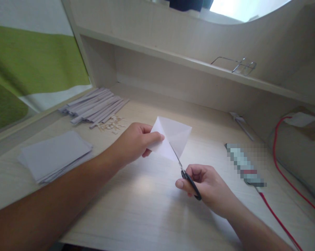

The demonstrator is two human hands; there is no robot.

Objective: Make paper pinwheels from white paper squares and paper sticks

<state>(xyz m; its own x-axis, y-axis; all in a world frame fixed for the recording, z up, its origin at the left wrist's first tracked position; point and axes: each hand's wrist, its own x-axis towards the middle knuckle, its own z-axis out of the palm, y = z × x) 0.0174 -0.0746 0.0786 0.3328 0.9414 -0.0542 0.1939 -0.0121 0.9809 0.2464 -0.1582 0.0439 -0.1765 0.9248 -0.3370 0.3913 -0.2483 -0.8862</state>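
A small white sheet of paper (178, 134) with a diagonal crease is held up over the middle of the desk. My left hand (140, 141) pinches it at its left side, thumb on top. My right hand (205, 184) is closed round the black handles of a pair of scissors (190, 184). The scissors' blades point up and left, lying along the crease from the paper's lower edge inward. Whether the blades are fully closed cannot be made out.
A stack of white paper (56, 153) lies at the left. Behind it are many rolled paper sticks (97, 104) beside small pale scraps (111, 124). At the right lies a blurred-out phone-like device (244, 165) with a red cable (278, 223). Glasses (242, 66) rest on the shelf (173, 57).
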